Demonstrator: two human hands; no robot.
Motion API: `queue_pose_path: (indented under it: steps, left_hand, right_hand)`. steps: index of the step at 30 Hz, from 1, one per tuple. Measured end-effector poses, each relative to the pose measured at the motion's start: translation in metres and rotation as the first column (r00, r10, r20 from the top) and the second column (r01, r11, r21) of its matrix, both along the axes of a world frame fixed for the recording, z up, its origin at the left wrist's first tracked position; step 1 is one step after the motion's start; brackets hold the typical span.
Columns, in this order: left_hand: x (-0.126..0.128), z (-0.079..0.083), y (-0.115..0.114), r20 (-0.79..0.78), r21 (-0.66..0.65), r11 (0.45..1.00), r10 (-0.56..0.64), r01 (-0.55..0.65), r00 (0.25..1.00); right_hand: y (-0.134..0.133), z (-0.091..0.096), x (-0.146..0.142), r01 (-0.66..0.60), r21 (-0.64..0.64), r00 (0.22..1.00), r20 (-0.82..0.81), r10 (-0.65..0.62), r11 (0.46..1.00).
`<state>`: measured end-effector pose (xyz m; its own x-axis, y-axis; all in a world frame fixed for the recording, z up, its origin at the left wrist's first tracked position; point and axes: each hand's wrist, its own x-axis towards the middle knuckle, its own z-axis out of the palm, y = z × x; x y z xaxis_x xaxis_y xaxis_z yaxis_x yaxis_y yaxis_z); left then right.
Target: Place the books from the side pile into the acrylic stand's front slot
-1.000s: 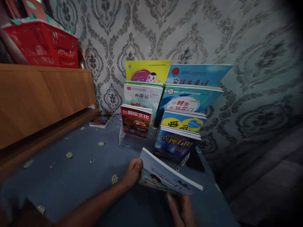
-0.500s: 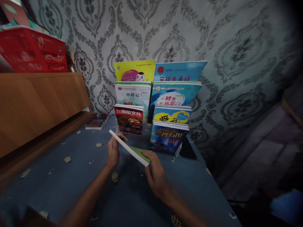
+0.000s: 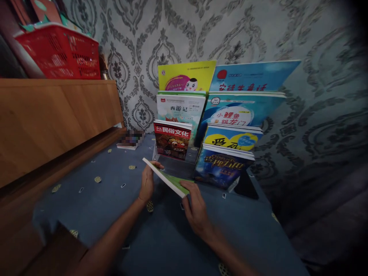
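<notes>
Between my two hands a thin green-covered book (image 3: 176, 181) is held tilted above the cloth, its white page edge toward me. My left hand (image 3: 148, 180) grips its far left end, with fingertips curled over the far side. At the near right end, my right hand (image 3: 196, 205) has its fingers on the green cover and its thumb below. Just beyond stand upright books in tiers: a red book (image 3: 172, 142) on the left, and a dark blue book (image 3: 221, 168) at the front right. Behind them rise a white book (image 3: 179, 109) and a yellow-and-blue book (image 3: 232, 138).
A blue patterned cloth (image 3: 109, 199) covers the surface. Taller yellow (image 3: 186, 74) and blue (image 3: 255, 74) books stand at the back by the patterned wall. To the left, a red basket (image 3: 61, 51) sits on a wooden cabinet (image 3: 61, 122); a small book (image 3: 130, 140) lies near it.
My view has swung left, so the books and both hands appear farther right. Both hands keep hold of the green book, which stays tilted much as before.
</notes>
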<state>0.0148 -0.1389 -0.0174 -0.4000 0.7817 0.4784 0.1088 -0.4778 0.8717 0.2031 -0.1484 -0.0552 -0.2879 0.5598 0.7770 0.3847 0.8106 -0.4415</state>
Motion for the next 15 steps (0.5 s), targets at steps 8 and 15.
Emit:
queue_pose_path:
  steps: [8, 15]
  left_hand:
    - [-0.0044, -0.0057, 0.0027, -0.031, -0.003, 1.0, -0.012, 0.012, 0.999]
    - [-0.0095, -0.0061, 0.0049, -0.044, 0.041, 0.999, -0.023, 0.025, 0.999]
  right_hand:
    - [0.0, -0.0034, -0.0016, -0.011, -0.073, 1.0, -0.003, 0.011, 0.997]
    - [0.002, 0.0025, -0.0062, -0.024, -0.023, 1.0, 0.013, 0.024, 0.999]
